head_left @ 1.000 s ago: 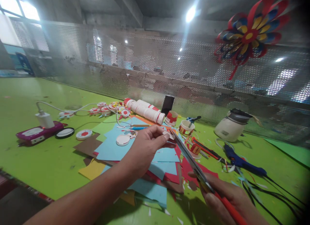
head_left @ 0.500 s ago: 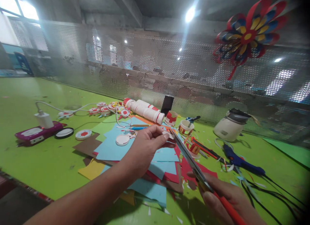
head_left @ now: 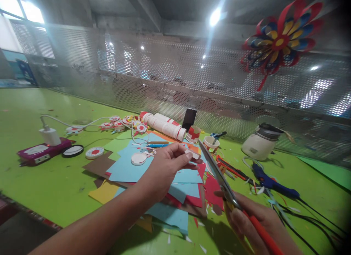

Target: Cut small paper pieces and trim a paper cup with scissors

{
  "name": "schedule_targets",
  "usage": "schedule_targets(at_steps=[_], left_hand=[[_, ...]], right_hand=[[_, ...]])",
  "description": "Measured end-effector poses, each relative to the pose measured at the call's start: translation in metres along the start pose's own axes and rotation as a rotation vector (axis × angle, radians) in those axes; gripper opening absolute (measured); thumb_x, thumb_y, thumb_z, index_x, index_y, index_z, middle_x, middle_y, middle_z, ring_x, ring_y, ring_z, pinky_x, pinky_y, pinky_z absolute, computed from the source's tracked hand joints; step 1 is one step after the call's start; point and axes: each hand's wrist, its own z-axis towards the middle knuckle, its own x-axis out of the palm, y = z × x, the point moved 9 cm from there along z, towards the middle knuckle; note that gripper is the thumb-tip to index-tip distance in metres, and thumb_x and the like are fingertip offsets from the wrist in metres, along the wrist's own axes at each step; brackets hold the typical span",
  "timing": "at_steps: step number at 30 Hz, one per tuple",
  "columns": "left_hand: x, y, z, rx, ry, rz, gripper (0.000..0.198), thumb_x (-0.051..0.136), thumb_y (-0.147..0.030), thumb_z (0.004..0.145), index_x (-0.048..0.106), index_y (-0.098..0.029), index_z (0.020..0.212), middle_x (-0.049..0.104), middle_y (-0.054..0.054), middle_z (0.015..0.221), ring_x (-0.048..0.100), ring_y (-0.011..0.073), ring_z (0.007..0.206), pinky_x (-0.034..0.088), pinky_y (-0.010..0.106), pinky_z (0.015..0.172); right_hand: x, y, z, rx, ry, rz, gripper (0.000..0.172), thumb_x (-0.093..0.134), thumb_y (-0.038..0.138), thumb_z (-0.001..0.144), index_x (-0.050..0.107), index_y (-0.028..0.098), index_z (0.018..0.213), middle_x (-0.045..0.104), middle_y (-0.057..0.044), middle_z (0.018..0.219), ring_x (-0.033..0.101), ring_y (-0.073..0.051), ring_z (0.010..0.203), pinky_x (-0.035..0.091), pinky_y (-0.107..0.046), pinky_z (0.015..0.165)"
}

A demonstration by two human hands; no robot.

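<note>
Between the thumb and fingers of my left hand (head_left: 171, 165) is a small white paper piece (head_left: 192, 154), held above the stacked coloured paper (head_left: 128, 169). My right hand (head_left: 252, 218) grips scissors (head_left: 223, 183) with red and yellow handles. Their blades point up and away, a little to the right of the white piece and apart from it. Under and beside the blades lies red paper (head_left: 212, 191) with small scraps around it.
White paper rolls (head_left: 164, 125), a dark upright phone-like object (head_left: 189, 119) and cups (head_left: 210, 142) stand behind. At right are a blue glue gun (head_left: 275, 183), cables and a pale jar (head_left: 260, 143). A purple power strip (head_left: 44, 150) lies at left.
The scissors in my right hand have moved slightly right, away from the white piece. My left hand has barely moved and still holds the piece.
</note>
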Motion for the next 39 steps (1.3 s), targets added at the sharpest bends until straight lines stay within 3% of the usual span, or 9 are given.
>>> schedule_targets(at_steps=[3,7,10,13,18,21,23,30,39], left_hand=[[0.004,0.002,-0.001,-0.014,0.040,0.009,0.012,0.061,-0.021,0.078,0.055,-0.014,0.071,0.066,0.006,0.080,0.063,0.0176,0.081,0.050,0.032,0.074],[0.008,0.006,-0.002,-0.041,0.080,0.012,0.011,0.057,-0.020,0.080,0.054,-0.013,0.072,0.065,0.007,0.078,0.063,0.0170,0.079,0.050,0.032,0.074],[0.008,0.007,-0.001,-0.050,0.094,0.030,0.011,0.056,-0.021,0.081,0.054,-0.013,0.074,0.064,0.006,0.076,0.062,0.0162,0.077,0.050,0.032,0.073],[0.002,0.002,0.004,0.007,0.075,0.055,0.012,0.055,-0.023,0.083,0.055,-0.013,0.076,0.064,0.006,0.078,0.061,0.0152,0.076,0.050,0.032,0.073],[-0.009,-0.005,0.012,0.081,0.048,0.107,0.014,0.056,-0.025,0.082,0.056,-0.012,0.077,0.064,0.006,0.078,0.061,0.0137,0.074,0.050,0.030,0.073],[-0.011,-0.005,0.015,0.078,0.050,0.108,0.015,0.059,-0.025,0.080,0.055,-0.012,0.076,0.064,0.004,0.075,0.061,0.0131,0.069,0.050,0.031,0.072],[-0.012,-0.005,0.016,0.072,0.050,0.093,0.014,0.059,-0.025,0.079,0.055,-0.012,0.075,0.064,0.004,0.074,0.061,0.0132,0.068,0.050,0.032,0.073],[-0.011,-0.011,0.015,0.097,0.061,0.049,0.011,0.057,-0.019,0.080,0.053,-0.012,0.072,0.063,0.004,0.067,0.061,0.0120,0.062,0.051,0.029,0.066],[-0.010,-0.013,0.015,0.109,0.060,0.024,0.009,0.057,-0.016,0.079,0.053,-0.012,0.072,0.064,0.004,0.066,0.062,0.0126,0.062,0.051,0.029,0.065]], right_hand=[[-0.007,-0.001,0.003,0.057,-0.010,-0.028,0.043,0.048,0.053,0.084,0.071,0.019,0.097,0.052,0.003,0.049,0.050,-0.014,0.044,0.042,-0.022,0.044],[0.003,-0.005,0.007,0.119,0.132,-0.049,0.039,0.050,0.047,0.085,0.067,0.018,0.105,0.068,-0.003,0.074,0.061,-0.018,0.063,0.048,-0.023,0.055],[0.011,-0.006,0.006,0.129,0.174,0.005,0.037,0.051,0.044,0.085,0.067,0.018,0.106,0.069,-0.004,0.077,0.063,-0.018,0.064,0.049,-0.023,0.055],[0.012,-0.005,0.005,0.083,0.158,0.050,0.036,0.052,0.045,0.083,0.069,0.018,0.101,0.069,-0.003,0.071,0.062,-0.016,0.058,0.048,-0.022,0.052],[0.021,-0.005,0.000,-0.041,0.270,-0.008,0.038,0.047,0.041,0.087,0.065,0.018,0.111,0.067,-0.004,0.070,0.061,-0.017,0.057,0.047,-0.023,0.050],[0.020,-0.006,-0.002,-0.079,0.233,-0.018,0.042,0.045,0.046,0.087,0.065,0.018,0.110,0.065,-0.002,0.065,0.059,-0.017,0.055,0.045,-0.023,0.050],[0.018,-0.006,-0.002,-0.078,0.192,-0.004,0.043,0.043,0.049,0.087,0.065,0.019,0.108,0.065,-0.002,0.065,0.057,-0.017,0.053,0.044,-0.023,0.048],[0.022,0.005,-0.002,-0.145,0.277,0.019,0.032,0.042,0.043,0.088,0.067,0.026,0.099,0.063,-0.001,0.066,0.058,-0.017,0.056,0.046,-0.022,0.049],[0.021,0.006,-0.002,-0.222,0.307,-0.089,0.028,0.043,0.037,0.089,0.066,0.022,0.088,0.063,-0.002,0.063,0.059,-0.017,0.052,0.048,-0.020,0.046]])
